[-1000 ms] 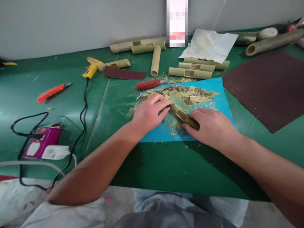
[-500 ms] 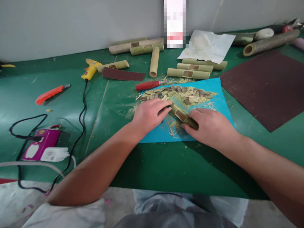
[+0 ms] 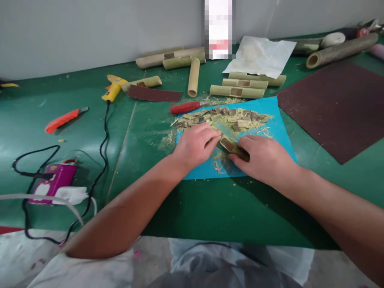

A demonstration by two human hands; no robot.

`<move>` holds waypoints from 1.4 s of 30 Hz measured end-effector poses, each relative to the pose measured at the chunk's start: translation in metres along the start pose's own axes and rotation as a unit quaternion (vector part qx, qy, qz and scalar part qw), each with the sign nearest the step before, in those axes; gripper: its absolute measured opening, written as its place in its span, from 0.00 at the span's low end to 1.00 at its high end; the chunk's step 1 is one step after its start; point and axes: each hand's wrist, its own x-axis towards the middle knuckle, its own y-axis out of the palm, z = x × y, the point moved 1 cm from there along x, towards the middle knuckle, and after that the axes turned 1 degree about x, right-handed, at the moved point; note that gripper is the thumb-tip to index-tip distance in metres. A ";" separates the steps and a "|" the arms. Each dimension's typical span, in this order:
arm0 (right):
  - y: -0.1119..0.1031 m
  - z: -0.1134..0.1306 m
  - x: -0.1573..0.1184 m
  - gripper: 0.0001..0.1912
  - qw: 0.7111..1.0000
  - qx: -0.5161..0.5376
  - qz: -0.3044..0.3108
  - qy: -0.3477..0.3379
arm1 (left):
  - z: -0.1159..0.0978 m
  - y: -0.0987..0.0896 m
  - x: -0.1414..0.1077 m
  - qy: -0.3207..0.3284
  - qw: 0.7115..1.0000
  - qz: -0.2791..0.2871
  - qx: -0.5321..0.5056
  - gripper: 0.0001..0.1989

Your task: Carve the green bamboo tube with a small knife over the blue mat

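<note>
In the head view, the right hand (image 3: 264,160) grips the near end of a tube (image 3: 231,146), thumb on one side and fingers round the other. The left hand (image 3: 196,146) is at the tube's far end, fingers bent and close together; whether it pinches the tube or only rests there, I cannot tell. The tube lies slantwise over the blue sheet (image 3: 270,106), between the hands, a rectangular opening in its upper side.

Just beyond, chips (image 3: 228,118) and shavings are heaped on the sheet. A red-handled tool (image 3: 186,107) lies at the sheet's far left edge. Behind the sheet are three notched tubes (image 3: 253,93), the rearmost partly under white paper (image 3: 259,54). A brown sheet (image 3: 336,112) lies to the right. Well to the left on the green bench (image 3: 225,212) are a yellow glue gun (image 3: 114,88), an orange cutter (image 3: 64,120) and a purple box (image 3: 60,176).
</note>
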 end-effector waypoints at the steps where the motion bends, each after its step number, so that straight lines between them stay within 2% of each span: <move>1: 0.000 0.000 0.000 0.11 1.000 0.002 -0.002 -0.002 | -0.001 0.001 0.000 0.009 1.000 0.006 -0.002 0.09; 5: 0.002 -0.001 -0.001 0.11 1.000 0.005 -0.007 -0.002 | -0.001 0.000 0.000 0.005 1.000 -0.012 0.009 0.11; 8: 0.002 -0.001 -0.001 0.11 1.000 0.006 -0.008 -0.004 | 0.000 0.000 0.000 0.024 1.000 -0.003 0.003 0.10; 11: 0.002 -0.001 0.000 0.11 1.000 0.002 -0.003 0.002 | 0.003 -0.001 0.000 0.005 1.000 -0.013 0.011 0.10; 15: 0.001 0.000 0.000 0.11 1.000 -0.002 0.002 -0.003 | 0.003 0.000 -0.001 0.011 1.000 0.006 -0.002 0.10; 18: 0.002 0.000 0.000 0.11 1.000 -0.003 0.002 -0.003 | 0.002 0.000 0.000 0.011 1.000 -0.006 0.000 0.10; 21: 0.002 0.000 0.000 0.11 1.000 -0.005 0.005 -0.004 | 0.002 0.001 0.001 0.017 1.000 0.011 0.001 0.10; 25: 0.002 0.000 -0.001 0.11 1.000 0.001 0.002 -0.004 | 0.002 0.000 0.002 0.009 1.000 0.007 0.026 0.12; 28: 0.002 -0.001 -0.001 0.11 1.000 0.006 -0.003 -0.006 | 0.002 0.000 0.003 0.004 0.999 0.032 0.019 0.12; 31: 0.002 -0.001 -0.001 0.11 1.000 0.006 -0.005 -0.001 | 0.003 0.000 0.002 -0.011 1.000 0.020 0.015 0.12; 37: 0.001 0.000 -0.002 0.10 1.000 0.006 -0.005 -0.005 | 0.003 -0.001 0.001 0.000 1.000 0.011 0.020 0.11; 42: 0.000 0.000 -0.002 0.10 1.000 0.002 -0.003 -0.009 | 0.000 -0.001 0.000 0.004 1.000 0.025 0.016 0.12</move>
